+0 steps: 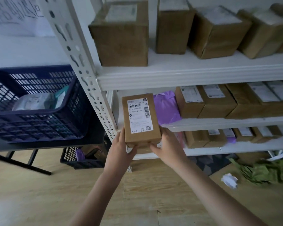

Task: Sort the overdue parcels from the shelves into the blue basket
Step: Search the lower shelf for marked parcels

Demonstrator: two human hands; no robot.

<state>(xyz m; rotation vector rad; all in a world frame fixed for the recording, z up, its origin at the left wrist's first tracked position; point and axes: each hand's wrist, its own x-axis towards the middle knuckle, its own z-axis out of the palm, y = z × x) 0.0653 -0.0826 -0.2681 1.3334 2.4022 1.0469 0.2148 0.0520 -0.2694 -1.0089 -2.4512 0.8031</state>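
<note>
**We hold a brown box by the shelves**

We stand at the big white shelves (186, 75), full of brown boxes. The blue basket (36, 115) sits to the left on a dark table, with a pale packet inside. Our brown box (140, 118) is flat and long, with a white label and black bar codes on top. We hold it up in front of the middle shelf. Our left hand (121, 147) and right hand (167, 145) curl their fingers around its near end.

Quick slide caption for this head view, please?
Both hands, left hand and right hand, hold a labelled cardboard parcel beside the blue basket.
</note>
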